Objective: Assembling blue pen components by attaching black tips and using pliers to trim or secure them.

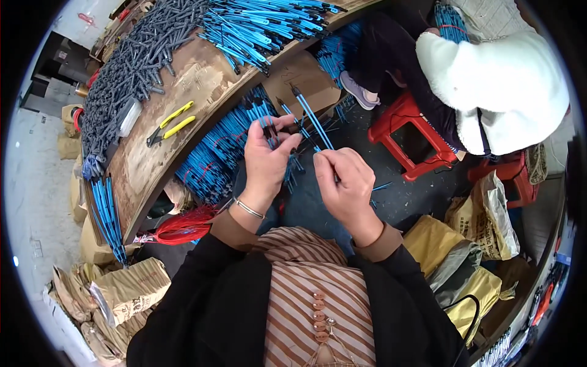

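My left hand (262, 168) is closed around a small bunch of blue rods with black ends (259, 110); a bit of red shows near its fingers. To its right, my right hand (347, 183) pinches a few more thin blue rods (315, 119), their black tips pointing up and away from me. The fingers hide the rods' lower ends. Both hands are in front of my chest, close to the curved wooden table's edge. Large bundles of similar blue rods (211, 156), some tied with red, lie beneath that edge.
On the wooden table (195, 73) are heaped grey ribbed pieces (131, 73), loose blue rods (263, 27) and yellow-handled pliers (173, 124). Red strands (182, 229) hang below its edge. A cardboard box (309, 79), red stool (413, 137), seated person in white (495, 92) and sacks (483, 217) surround me.
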Demonstrator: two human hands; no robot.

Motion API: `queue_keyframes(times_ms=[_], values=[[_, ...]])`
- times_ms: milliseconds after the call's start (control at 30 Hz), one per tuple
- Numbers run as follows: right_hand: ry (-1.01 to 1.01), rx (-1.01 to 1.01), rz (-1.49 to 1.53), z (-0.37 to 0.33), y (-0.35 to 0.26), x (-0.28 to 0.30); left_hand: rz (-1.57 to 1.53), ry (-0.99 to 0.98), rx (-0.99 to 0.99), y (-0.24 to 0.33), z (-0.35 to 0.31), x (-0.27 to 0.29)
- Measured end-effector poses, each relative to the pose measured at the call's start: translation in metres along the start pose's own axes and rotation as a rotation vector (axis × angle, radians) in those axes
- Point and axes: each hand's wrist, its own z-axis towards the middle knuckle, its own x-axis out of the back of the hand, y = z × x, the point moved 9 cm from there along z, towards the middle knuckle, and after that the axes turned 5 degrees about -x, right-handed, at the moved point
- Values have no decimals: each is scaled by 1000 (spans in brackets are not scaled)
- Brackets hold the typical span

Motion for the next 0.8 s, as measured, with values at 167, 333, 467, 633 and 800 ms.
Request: queue_keyframes(times_ms=[167, 333, 467, 633, 800], values=[[-43, 212, -113, -2, -31, -20, 155, 65, 24, -26, 12, -8], [-167, 353, -140, -13, -57, -55, 218, 96, 21, -44, 34, -5], [-218, 377, -170, -15, -56, -79, -98, 77, 201, -73, 52, -2], [-222, 198, -255, -16, -28, -84, -397, -50, 334, -82, 62, -17], [55, -253, -447, -32, 18, -48, -477, -338, 560, -76, 43, -42]])
